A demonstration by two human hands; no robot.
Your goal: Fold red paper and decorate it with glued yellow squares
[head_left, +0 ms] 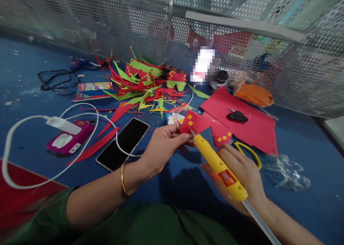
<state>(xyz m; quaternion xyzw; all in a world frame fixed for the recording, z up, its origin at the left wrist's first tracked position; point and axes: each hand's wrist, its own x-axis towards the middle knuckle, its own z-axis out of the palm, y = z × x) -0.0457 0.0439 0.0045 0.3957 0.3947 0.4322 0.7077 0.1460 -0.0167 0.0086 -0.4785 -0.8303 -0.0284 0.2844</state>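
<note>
Between its thumb and fingers, my left hand (163,146) pinches the left end of a red paper piece (200,124) with a notched lower edge and small yellow squares stuck on it. My right hand (242,169) is wrapped round a yellow hot glue gun (212,158) with a clear glue stick (260,221) coming out of its back end. The glue gun's metal tip is at the red paper, close to my left thumb; whether it touches cannot be made out. Yellow-handled scissors (248,152) lie just beyond my right hand, partly hidden.
Red and green paper strips (145,83) are heaped ahead. A phone (129,139), a white cable and a purple power device (71,137) are at left. On red sheets (255,130) at right sits a black object (237,116). Crumpled clear plastic (288,173) and a perforated metal barrier (107,26) also show.
</note>
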